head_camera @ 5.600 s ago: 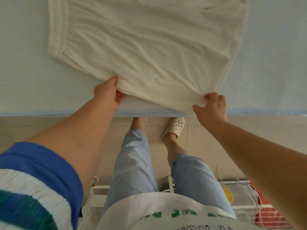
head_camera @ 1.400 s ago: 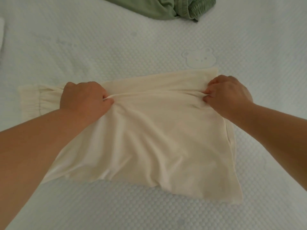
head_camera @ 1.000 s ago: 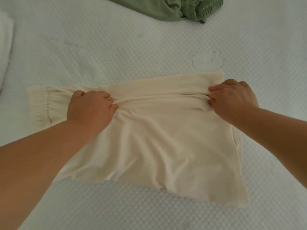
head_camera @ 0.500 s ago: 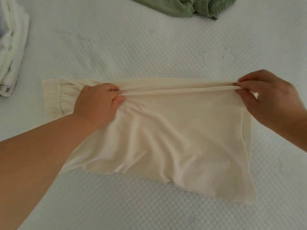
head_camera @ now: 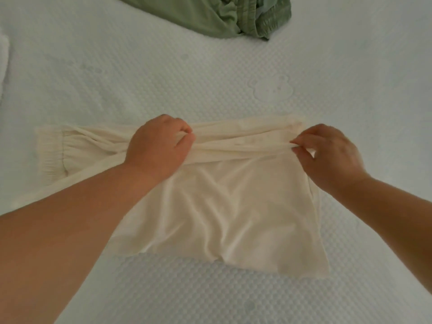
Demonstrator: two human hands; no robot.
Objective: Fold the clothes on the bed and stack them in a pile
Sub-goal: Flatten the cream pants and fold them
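Bedding first: we look down on a bed [head_camera: 233, 85] covered in a pale, dimple-quilted mattress cover that fills the view, with a faint bear motif [head_camera: 273, 86] pressed into it right of centre. Across the middle of the bed we see cream shorts [head_camera: 224, 213] lying partly folded, their elastic waistband [head_camera: 50, 152] at the left end and the loose, creased cloth spreading toward us. Along the far side of the shorts a ridge of gathered cloth is drawn taut between our two hands. Our left hand [head_camera: 156, 148] sits near the waistband end, its fingers [head_camera: 184, 133] curled together and clamped on the bunched fabric. Our right hand [head_camera: 332, 155] works the opposite end, its fingers [head_camera: 304, 142] pinched tight on the same ridge of cloth. At the far edge of the bed, well apart from the shorts, we see a crumpled green garment [head_camera: 210, 15] with a gathered waistband, unfolded. At the left edge, a sliver of white folded cloth [head_camera: 3, 57] shows, too cropped for us to identify.
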